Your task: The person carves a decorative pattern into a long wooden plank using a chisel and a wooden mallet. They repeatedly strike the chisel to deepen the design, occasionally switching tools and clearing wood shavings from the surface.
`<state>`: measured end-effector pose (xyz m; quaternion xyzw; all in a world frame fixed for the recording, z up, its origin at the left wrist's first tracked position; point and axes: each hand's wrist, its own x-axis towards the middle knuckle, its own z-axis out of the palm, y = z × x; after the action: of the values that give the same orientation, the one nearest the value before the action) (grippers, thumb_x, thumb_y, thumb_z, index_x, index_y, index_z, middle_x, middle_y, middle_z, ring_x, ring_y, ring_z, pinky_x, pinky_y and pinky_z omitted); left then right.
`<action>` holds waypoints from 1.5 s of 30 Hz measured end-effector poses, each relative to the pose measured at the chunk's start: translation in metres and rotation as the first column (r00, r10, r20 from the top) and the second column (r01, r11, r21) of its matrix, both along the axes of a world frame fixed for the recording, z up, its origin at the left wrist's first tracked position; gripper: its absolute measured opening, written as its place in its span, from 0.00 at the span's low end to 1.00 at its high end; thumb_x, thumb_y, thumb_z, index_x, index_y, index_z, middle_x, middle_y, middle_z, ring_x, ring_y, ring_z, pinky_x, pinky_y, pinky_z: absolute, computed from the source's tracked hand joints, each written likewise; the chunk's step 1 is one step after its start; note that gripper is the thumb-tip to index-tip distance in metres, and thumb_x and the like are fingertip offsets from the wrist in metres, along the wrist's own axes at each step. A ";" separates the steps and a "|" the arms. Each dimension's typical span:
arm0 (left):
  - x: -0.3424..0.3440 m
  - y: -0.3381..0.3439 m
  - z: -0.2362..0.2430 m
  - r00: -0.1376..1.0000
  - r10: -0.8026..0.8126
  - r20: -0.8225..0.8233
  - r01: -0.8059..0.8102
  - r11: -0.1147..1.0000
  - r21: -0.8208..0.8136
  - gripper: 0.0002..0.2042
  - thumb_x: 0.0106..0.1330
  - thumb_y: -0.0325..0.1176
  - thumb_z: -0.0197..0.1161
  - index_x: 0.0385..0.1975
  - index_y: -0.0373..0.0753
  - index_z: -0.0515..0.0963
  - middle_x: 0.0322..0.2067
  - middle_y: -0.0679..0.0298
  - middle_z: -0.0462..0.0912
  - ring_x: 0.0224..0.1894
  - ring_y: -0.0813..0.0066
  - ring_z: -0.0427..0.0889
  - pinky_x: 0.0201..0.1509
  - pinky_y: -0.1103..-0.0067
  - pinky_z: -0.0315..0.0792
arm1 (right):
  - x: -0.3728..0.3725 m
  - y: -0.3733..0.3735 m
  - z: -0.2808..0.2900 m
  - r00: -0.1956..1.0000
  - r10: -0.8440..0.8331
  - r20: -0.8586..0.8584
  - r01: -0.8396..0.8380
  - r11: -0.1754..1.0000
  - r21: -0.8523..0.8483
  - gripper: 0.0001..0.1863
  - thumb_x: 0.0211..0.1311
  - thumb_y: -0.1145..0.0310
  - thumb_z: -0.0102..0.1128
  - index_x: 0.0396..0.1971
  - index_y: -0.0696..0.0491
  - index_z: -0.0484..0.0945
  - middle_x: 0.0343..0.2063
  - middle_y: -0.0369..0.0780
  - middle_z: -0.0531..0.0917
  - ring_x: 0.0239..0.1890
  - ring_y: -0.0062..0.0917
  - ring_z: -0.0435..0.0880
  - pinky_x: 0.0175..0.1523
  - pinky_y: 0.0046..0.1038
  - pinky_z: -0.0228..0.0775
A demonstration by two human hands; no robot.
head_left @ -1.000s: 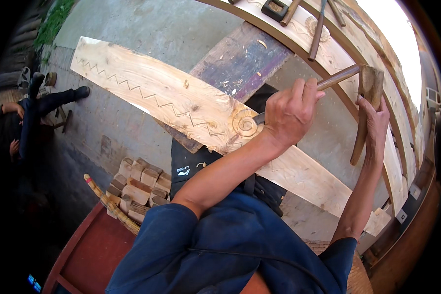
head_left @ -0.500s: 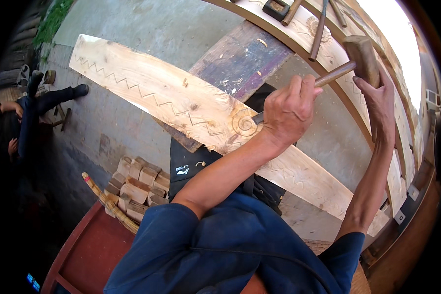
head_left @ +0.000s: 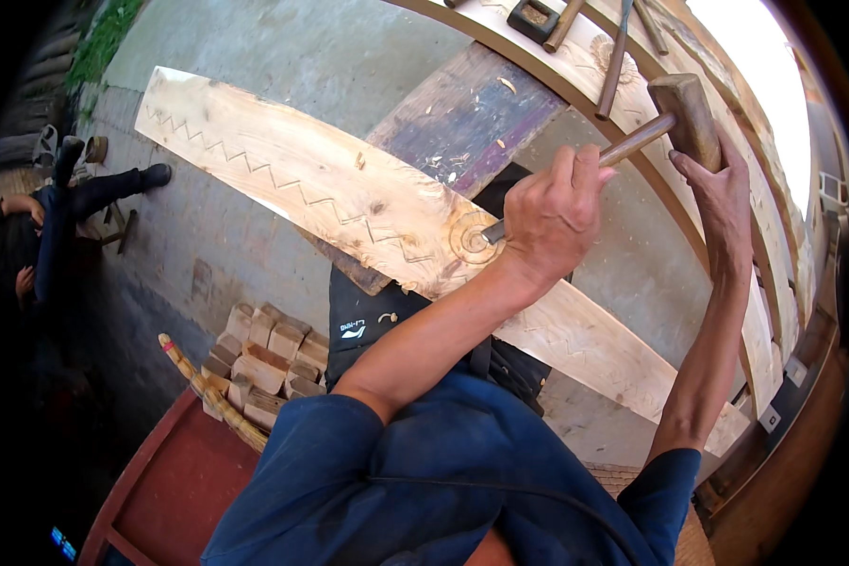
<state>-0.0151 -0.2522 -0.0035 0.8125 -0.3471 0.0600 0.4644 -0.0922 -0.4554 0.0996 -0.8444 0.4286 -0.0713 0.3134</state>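
Note:
My left hand [head_left: 552, 215] is closed around a chisel [head_left: 638, 139], its metal blade slanting down to the left. The blade tip rests at the middle of a carved spiral [head_left: 469, 238] on a long pale wooden board [head_left: 283, 160]. Zigzag lines are cut along the board on both sides of the spiral. My right hand [head_left: 724, 193] grips a wooden mallet [head_left: 686, 115]; its handle is mostly hidden by the hand. The mallet's head appears to meet the butt of the chisel handle.
Beneath the board lies a worn plank [head_left: 467, 108] with wood chips. Several tools, including a chisel [head_left: 613, 75], lie on a curved carved timber [head_left: 538, 61] at upper right. Wooden blocks [head_left: 264, 354] are piled at lower left, beside a red surface [head_left: 184, 462]. A person [head_left: 42, 222] sits at far left.
The mallet and my right hand have shifted slightly left. The chisel is a little more upright, and its tip sits slightly further left on the spiral.

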 end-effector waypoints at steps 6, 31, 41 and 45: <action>-0.006 0.002 0.002 0.979 -0.138 0.153 0.147 0.988 -0.052 0.12 0.77 0.40 0.70 0.49 0.38 0.82 0.29 0.62 0.75 0.23 0.66 0.83 0.25 0.72 0.75 | -0.029 -0.030 -0.014 0.984 -0.115 0.133 0.119 0.993 -0.020 0.35 0.62 0.58 0.80 0.68 0.58 0.83 0.31 0.35 0.85 0.31 0.17 0.81 0.39 0.25 0.75; -0.005 -0.002 0.000 0.996 -0.083 0.028 0.083 0.997 -0.003 0.09 0.78 0.37 0.70 0.50 0.40 0.83 0.32 0.60 0.79 0.24 0.61 0.86 0.25 0.69 0.77 | -0.028 -0.021 -0.003 0.969 -0.231 0.087 0.225 0.972 0.074 0.39 0.59 0.58 0.82 0.70 0.56 0.83 0.45 0.41 0.89 0.45 0.30 0.86 0.58 0.34 0.78; -0.004 0.000 0.000 0.996 -0.090 0.009 0.090 0.996 -0.002 0.08 0.78 0.35 0.69 0.48 0.40 0.82 0.32 0.60 0.79 0.23 0.59 0.85 0.25 0.68 0.76 | -0.026 -0.018 -0.005 0.999 0.036 -0.028 -0.039 0.995 -0.089 0.39 0.58 0.61 0.81 0.71 0.56 0.82 0.52 0.43 0.90 0.55 0.32 0.89 0.66 0.35 0.77; -0.003 0.000 0.001 0.995 -0.096 0.014 0.096 0.995 -0.008 0.07 0.78 0.35 0.70 0.46 0.40 0.82 0.32 0.60 0.80 0.23 0.59 0.85 0.25 0.67 0.76 | -0.018 -0.008 0.007 0.995 -0.096 0.012 0.096 0.995 0.022 0.40 0.58 0.60 0.82 0.72 0.56 0.82 0.53 0.44 0.91 0.55 0.33 0.89 0.68 0.36 0.77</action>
<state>-0.0176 -0.2527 -0.0027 0.7925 -0.3889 0.0445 0.4678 -0.1104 -0.4639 0.1068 -0.8189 0.4673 -0.0872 0.3216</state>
